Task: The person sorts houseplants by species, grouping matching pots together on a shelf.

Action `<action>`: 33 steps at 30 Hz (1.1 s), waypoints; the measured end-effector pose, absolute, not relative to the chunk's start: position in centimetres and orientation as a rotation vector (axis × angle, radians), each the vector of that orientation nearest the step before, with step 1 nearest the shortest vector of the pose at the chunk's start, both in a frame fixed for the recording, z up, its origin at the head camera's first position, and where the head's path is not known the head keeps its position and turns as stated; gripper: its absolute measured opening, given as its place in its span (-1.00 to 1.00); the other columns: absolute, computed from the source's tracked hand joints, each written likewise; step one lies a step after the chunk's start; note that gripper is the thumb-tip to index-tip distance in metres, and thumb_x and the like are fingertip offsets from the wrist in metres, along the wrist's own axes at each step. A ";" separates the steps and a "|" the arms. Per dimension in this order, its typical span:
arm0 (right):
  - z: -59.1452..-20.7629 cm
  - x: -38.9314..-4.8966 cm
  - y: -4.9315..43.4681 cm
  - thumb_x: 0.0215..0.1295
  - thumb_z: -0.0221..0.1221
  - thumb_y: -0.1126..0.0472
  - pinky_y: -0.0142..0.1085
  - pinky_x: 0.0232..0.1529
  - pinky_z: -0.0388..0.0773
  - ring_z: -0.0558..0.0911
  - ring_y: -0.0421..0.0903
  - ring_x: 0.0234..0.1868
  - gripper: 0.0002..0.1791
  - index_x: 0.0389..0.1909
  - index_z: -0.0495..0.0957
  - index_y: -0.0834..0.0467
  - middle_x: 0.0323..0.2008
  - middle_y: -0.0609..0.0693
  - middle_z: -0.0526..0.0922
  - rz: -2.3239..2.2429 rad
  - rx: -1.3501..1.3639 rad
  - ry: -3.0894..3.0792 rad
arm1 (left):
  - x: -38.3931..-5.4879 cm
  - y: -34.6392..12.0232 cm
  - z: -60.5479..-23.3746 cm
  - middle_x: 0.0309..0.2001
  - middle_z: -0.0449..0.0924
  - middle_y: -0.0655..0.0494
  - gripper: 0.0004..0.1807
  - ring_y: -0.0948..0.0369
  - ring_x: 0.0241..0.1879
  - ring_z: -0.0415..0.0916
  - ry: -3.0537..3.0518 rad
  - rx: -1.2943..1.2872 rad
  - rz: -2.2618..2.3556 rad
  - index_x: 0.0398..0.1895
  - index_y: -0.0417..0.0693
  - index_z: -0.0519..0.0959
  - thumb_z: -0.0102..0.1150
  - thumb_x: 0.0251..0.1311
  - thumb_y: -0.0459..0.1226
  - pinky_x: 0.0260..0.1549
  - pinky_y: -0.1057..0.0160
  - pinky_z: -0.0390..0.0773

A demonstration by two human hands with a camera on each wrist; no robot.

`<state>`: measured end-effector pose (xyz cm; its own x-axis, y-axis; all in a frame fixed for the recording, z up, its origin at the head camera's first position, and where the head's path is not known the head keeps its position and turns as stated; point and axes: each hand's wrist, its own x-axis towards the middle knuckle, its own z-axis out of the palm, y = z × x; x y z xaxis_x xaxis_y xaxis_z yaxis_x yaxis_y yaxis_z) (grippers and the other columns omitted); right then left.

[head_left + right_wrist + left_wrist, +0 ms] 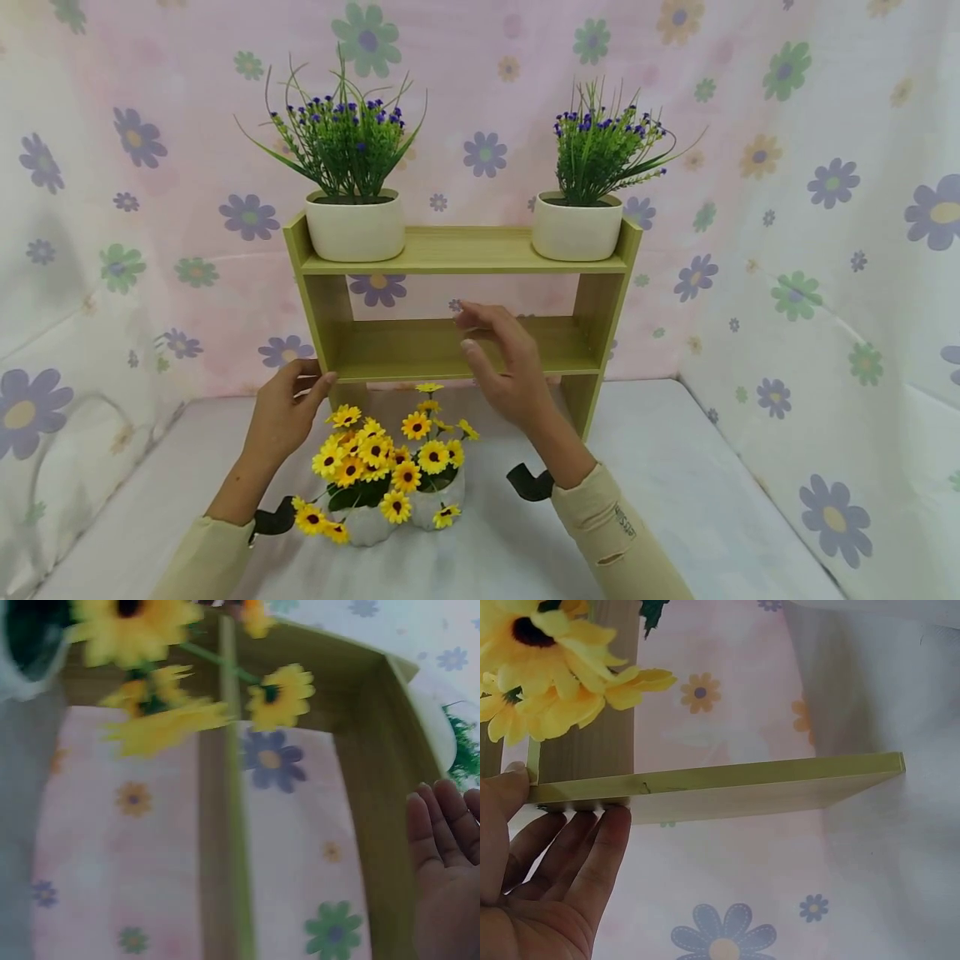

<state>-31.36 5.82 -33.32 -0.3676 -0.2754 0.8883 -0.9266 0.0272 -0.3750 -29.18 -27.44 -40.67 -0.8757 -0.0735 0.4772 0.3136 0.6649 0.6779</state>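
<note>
A light wooden two-tier shelf (pixel 465 268) stands upright on the white surface. My left hand (pixel 288 408) holds its left side panel at the height of the middle board; in the left wrist view the thumb (pixel 511 784) lies at the front edge and the fingers (pixel 604 847) press the outer face. In front of the middle board my right hand (pixel 506 362) is raised with nothing in it, its fingers loosely extended. Between my forearms stand two pots of yellow artificial flowers, a left pot (pixel 363 527) and a right pot (pixel 438 507).
On the top board sit two cream planters with purple-flowered grass, one at the left end (pixel 356 229) and one at the right end (pixel 577 229). A flower-printed cloth (pixel 480 108) hangs behind and at both sides. Black straps (pixel 528 483) show at my wrists.
</note>
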 end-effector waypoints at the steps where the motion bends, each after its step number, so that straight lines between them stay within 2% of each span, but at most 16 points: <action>1: -34.0 -31.3 6.1 0.51 0.14 0.40 0.08 0.19 0.70 0.66 0.14 0.14 -0.55 0.37 0.48 0.32 0.11 0.25 0.65 1.385 1.218 -1.723 | -29.2 -27.4 -40.7 0.18 0.59 -0.31 -0.43 -0.32 0.24 0.58 -2.411 -0.186 -1.106 0.30 -0.33 0.47 0.08 0.61 0.01 0.18 -0.29 0.59; 7: -37.6 -31.3 7.3 0.53 0.18 0.42 -0.02 0.21 0.71 0.69 0.09 0.12 -0.57 0.36 0.50 0.26 0.10 0.21 0.66 1.423 1.151 -1.904 | -29.3 -27.4 -40.7 0.18 0.59 -0.31 -0.45 -0.32 0.24 0.59 -2.408 -0.198 -1.108 0.30 -0.33 0.47 0.09 0.62 -0.01 0.18 -0.29 0.59; 10: -38.9 -31.5 7.8 0.53 0.20 0.40 -0.09 0.21 0.71 0.69 0.08 0.13 -0.58 0.35 0.49 0.30 0.10 0.20 0.67 1.431 1.136 -1.999 | -29.4 -27.4 -40.8 0.17 0.60 -0.30 -0.45 -0.32 0.23 0.59 -2.399 -0.207 -1.105 0.30 -0.33 0.47 0.09 0.61 -0.01 0.17 -0.29 0.60; 14: -40.1 -31.8 8.2 0.56 0.22 0.30 -0.13 0.18 0.73 0.70 0.01 0.12 -0.62 0.31 0.53 0.30 0.08 0.13 0.69 1.453 1.113 -2.136 | -29.5 -27.5 -40.9 0.18 0.59 -0.32 -0.45 -0.34 0.23 0.59 -2.403 -0.199 -1.095 0.31 -0.35 0.47 0.08 0.62 -0.02 0.17 -0.31 0.60; 20: -40.8 -31.9 8.7 0.62 0.17 0.20 -0.18 0.19 0.72 0.73 -0.02 0.09 -0.65 0.31 0.57 0.20 0.09 0.14 0.72 1.522 1.142 -2.300 | -29.4 -27.4 -40.8 0.17 0.60 -0.31 -0.46 -0.32 0.23 0.60 -2.410 -0.204 -1.097 0.29 -0.35 0.47 0.08 0.62 -0.02 0.17 -0.28 0.60; 24: -41.4 -32.1 8.7 0.68 0.08 0.22 -0.24 0.21 0.70 0.73 0.05 0.14 -0.65 0.34 0.54 0.22 0.12 0.10 0.72 1.593 1.220 -2.373 | -29.4 -27.3 -40.7 0.16 0.60 -0.30 -0.46 -0.31 0.22 0.61 -2.413 -0.207 -1.096 0.29 -0.34 0.47 0.08 0.62 -0.01 0.16 -0.27 0.61; 28: -42.3 -32.5 8.3 0.69 0.00 0.30 -0.23 0.21 0.69 0.72 -0.02 0.17 -0.63 0.37 0.54 0.19 0.17 0.08 0.71 1.565 1.300 -2.489 | -29.3 -27.4 -40.7 0.16 0.60 -0.30 -0.46 -0.31 0.21 0.61 -2.409 -0.210 -1.093 0.28 -0.34 0.47 0.07 0.62 -0.01 0.15 -0.30 0.61; 33: -43.8 -33.0 8.0 0.48 -0.04 0.49 -0.26 0.31 0.61 0.63 -0.17 0.26 -0.42 0.44 0.53 0.10 0.31 -0.06 0.64 1.373 1.317 -2.728 | -29.3 -27.4 -40.8 0.17 0.60 -0.31 -0.46 -0.32 0.22 0.60 -2.407 -0.214 -1.097 0.29 -0.35 0.47 0.07 0.62 -0.02 0.15 -0.29 0.61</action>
<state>-32.98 8.04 -43.80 -0.6723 -0.7197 0.1735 -0.5680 0.3513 -0.7443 -29.29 -27.39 -40.80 -0.8711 -0.0561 0.4879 0.3313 0.6661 0.6682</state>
